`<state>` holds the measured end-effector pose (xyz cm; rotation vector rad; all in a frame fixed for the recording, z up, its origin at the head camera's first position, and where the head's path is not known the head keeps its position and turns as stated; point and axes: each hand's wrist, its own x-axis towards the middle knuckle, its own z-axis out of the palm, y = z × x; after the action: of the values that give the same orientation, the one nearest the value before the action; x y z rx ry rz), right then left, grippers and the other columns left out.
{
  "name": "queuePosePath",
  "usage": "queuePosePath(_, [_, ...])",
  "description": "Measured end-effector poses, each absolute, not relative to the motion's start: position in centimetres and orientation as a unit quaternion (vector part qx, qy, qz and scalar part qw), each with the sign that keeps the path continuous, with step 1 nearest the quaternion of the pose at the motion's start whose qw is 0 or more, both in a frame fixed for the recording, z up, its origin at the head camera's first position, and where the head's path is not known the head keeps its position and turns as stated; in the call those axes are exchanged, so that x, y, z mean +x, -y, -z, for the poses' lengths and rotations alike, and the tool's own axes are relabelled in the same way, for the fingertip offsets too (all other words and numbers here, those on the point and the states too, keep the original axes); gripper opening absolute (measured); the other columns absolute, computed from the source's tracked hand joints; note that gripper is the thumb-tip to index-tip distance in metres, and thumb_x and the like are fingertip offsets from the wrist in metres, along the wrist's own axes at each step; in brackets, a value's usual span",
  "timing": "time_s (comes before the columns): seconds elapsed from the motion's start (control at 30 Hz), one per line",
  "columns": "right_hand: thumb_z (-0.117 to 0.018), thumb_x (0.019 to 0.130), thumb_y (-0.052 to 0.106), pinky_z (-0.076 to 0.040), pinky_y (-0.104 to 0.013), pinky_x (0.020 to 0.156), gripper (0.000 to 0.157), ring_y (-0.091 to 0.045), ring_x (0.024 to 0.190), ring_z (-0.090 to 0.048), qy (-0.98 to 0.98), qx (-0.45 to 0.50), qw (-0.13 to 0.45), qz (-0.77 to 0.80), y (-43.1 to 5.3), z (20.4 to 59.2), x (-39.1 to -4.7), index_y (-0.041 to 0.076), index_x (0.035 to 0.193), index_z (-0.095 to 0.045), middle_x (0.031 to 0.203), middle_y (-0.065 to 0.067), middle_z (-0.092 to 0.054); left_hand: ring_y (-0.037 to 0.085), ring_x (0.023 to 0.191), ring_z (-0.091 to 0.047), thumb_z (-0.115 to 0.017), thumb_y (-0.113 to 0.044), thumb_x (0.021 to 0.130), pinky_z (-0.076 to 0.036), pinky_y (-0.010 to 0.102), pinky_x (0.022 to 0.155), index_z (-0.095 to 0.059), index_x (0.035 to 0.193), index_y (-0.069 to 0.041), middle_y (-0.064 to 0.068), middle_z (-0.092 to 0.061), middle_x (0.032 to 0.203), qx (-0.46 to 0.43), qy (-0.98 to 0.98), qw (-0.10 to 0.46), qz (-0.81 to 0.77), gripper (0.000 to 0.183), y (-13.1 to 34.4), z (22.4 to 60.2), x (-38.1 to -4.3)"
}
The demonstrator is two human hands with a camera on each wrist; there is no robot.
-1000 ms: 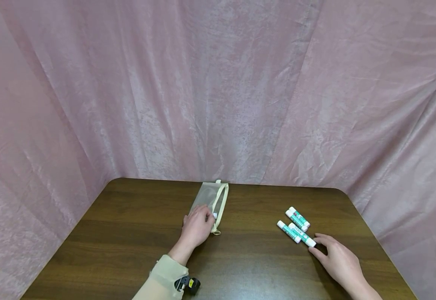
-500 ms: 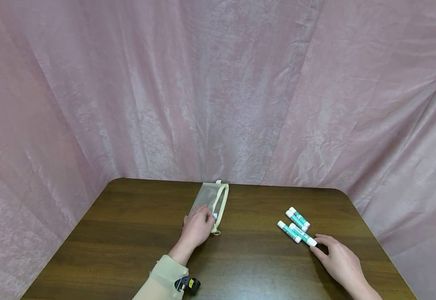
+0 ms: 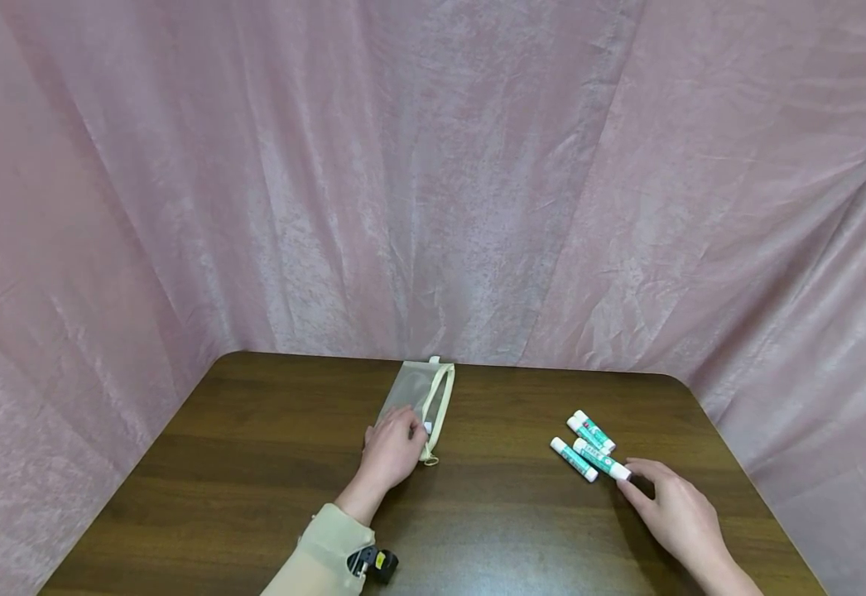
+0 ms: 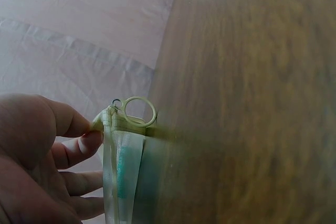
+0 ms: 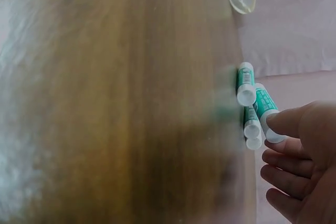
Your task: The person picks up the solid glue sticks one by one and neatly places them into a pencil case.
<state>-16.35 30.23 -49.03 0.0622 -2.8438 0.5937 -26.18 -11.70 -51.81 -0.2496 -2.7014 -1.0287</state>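
- While the left hand [image 3: 390, 447] stretches forward from a pale sleeve [image 3: 329, 550], its thumb and forefinger pinch the mesh pouch [image 3: 411, 382] by its cream trim, beside the pull ring [image 4: 155, 113].
- From the lower right, the right hand [image 3: 675, 507] angles inward, thumb and forefinger gripping the white near end of a teal-and-white stick [image 3: 598, 457]; its other fingers are loosely bent.
- Just left of that lies a second stick [image 3: 574, 459]; beyond, a touching pair [image 3: 589, 432] lies side by side.
- The pouch meets the far edge of the table [image 3: 254, 463]; brown tabletop stretches between pouch and sticks.
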Motion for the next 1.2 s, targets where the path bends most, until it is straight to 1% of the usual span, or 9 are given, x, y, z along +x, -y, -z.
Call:
queuePosePath(0.17, [-0.08,0.101,0.03,-0.058,-0.067,0.08,0.039,-0.054,0.121,-0.069,0.971,0.019,0.115,-0.207,-29.9,48.5,-16.6,0.005,0.131,-0.078,0.138,-0.022,-0.073,0.05,0.146,-0.053,-0.06,-0.024,0.098,-0.03,0.092,0.106,-0.056,0.077,-0.023,0.019,-0.069,0.146,-0.085,0.92,0.137,0.358,0.022,11.9,54.4,-27.7])
queuePosePath(0.27, [-0.081,0.101,0.03,-0.058,-0.067,0.08,0.04,-0.053,0.121,-0.069,0.97,0.021,0.118,-0.21,-29.7,48.3,-16.7,0.004,0.131,-0.077,0.138,-0.021,-0.073,0.049,0.147,-0.054,-0.061,-0.023,0.098,-0.029,0.092,0.106,-0.056,0.076,-0.024,0.018,-0.07,0.146,-0.082,0.92,0.138,0.358,0.023,12.0,54.7,-28.0])
queuePosePath(0.47, [-0.08,0.101,0.03,-0.057,-0.068,0.081,0.038,-0.052,0.121,-0.07,0.967,0.03,0.137,-0.215,-29.4,48.0,-16.9,0.006,0.13,-0.078,0.135,-0.019,-0.074,0.05,0.147,-0.053,-0.059,-0.023,0.1,-0.029,0.092,0.106,-0.057,0.077,-0.023,0.018,-0.069,0.147,-0.085,0.921,0.131,0.358,0.024,11.9,53.9,-27.6])
queuePosePath(0.63, [-0.079,0.103,0.034,-0.057,-0.068,0.083,0.038,-0.051,0.121,-0.07,0.966,0.033,0.136,-0.217,-29.0,47.6,-17.2,0.008,0.13,-0.078,0.136,-0.018,-0.074,0.051,0.146,-0.053,-0.059,-0.023,0.1,-0.03,0.093,0.104,-0.056,0.077,-0.021,0.019,-0.069,0.147,-0.091,0.922,0.129,0.353,0.023,12.0,53.6,-27.4])
queuePosePath(0.8, [-0.077,0.104,0.036,-0.058,-0.067,0.081,0.04,-0.052,0.121,-0.07,0.966,0.038,0.134,-0.219,-28.5,47.3,-17.6,0.007,0.131,-0.078,0.137,-0.018,-0.074,0.047,0.148,-0.052,-0.061,-0.024,0.099,-0.028,0.092,0.107,-0.055,0.076,-0.025,0.015,-0.069,0.148,-0.084,0.921,0.131,0.358,0.024,12.1,54.5,-27.8])
queuePosePath(0.97, [-0.079,0.102,0.031,-0.058,-0.066,0.081,0.038,-0.049,0.119,-0.072,0.962,0.049,0.152,-0.222,-27.8,47.1,-17.9,0.006,0.131,-0.078,0.136,-0.017,-0.075,0.045,0.146,-0.056,-0.061,-0.024,0.099,-0.03,0.092,0.106,-0.055,0.076,-0.024,0.014,-0.07,0.145,-0.086,0.919,0.138,0.358,0.024,12.0,54.1,-27.4])
queuePosePath(1.07, [-0.08,0.102,0.029,-0.058,-0.064,0.079,0.039,-0.046,0.115,-0.074,0.96,0.055,0.158,-0.223,-27.3,46.9,-18.2,0.005,0.131,-0.077,0.135,-0.016,-0.076,0.045,0.141,-0.059,-0.06,-0.022,0.099,-0.034,0.092,0.101,-0.055,0.077,-0.021,0.013,-0.072,0.139,-0.094,0.923,0.139,0.347,0.022,11.8,53.1,-26.7])
queuePosePath(1.13, [-0.08,0.102,0.03,-0.058,-0.059,0.073,0.04,-0.04,0.102,-0.076,0.961,0.056,0.154,-0.224,-27.0,46.7,-18.4,0.005,0.132,-0.077,0.136,-0.016,-0.075,0.046,0.14,-0.059,-0.06,-0.019,0.098,-0.034,0.092,0.1,-0.055,0.078,-0.019,0.015,-0.072,0.139,-0.096,0.924,0.131,0.346,0.021,11.7,51.8,-26.0])
queuePosePath(1.2, [-0.08,0.102,0.031,-0.056,-0.052,0.067,0.04,-0.03,0.089,-0.073,0.962,0.055,0.145,-0.226,-26.6,46.5,-18.7,0.006,0.133,-0.077,0.137,-0.016,-0.074,0.046,0.141,-0.058,-0.061,-0.016,0.098,-0.034,0.092,0.102,-0.056,0.078,-0.017,0.017,-0.071,0.141,-0.095,0.925,0.121,0.347,0.021,11.6,50.9,-25.5])
